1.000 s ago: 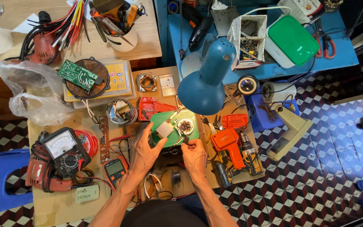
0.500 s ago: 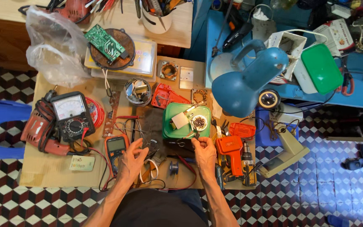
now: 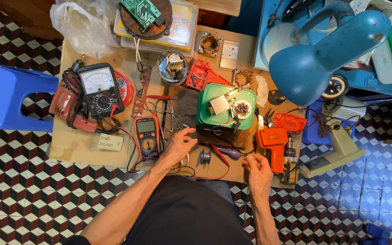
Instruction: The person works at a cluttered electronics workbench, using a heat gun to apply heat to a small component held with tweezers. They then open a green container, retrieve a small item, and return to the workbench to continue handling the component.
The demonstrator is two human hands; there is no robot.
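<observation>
My left hand point(image 3: 180, 145) rests fingers apart on the cardboard-covered table point(image 3: 78, 147), among loose wires just right of an orange digital multimeter point(image 3: 147, 136). My right hand point(image 3: 258, 170) sits near the table's front edge with its fingers curled, beside the handle of an orange soldering gun point(image 3: 272, 144); I see nothing in it. Between the hands lie a small solder spool point(image 3: 206, 156), a purple-handled tool point(image 3: 230, 153) and a red lead. Beyond them stands a green box point(image 3: 225, 106) with a white part and a small round dish on its lid.
An analog meter point(image 3: 100, 90) and a red drill point(image 3: 69, 111) lie at the left. A tin of parts point(image 3: 172, 68) and a circuit board point(image 3: 141, 11) lie at the back. A blue desk lamp point(image 3: 318, 63) hangs over the right. A blue stool point(image 3: 10, 97) stands by the left edge.
Both hands have drawn back from the green box toward my body. The left now rests by the multimeter, the right by the soldering gun. The view has moved closer.
</observation>
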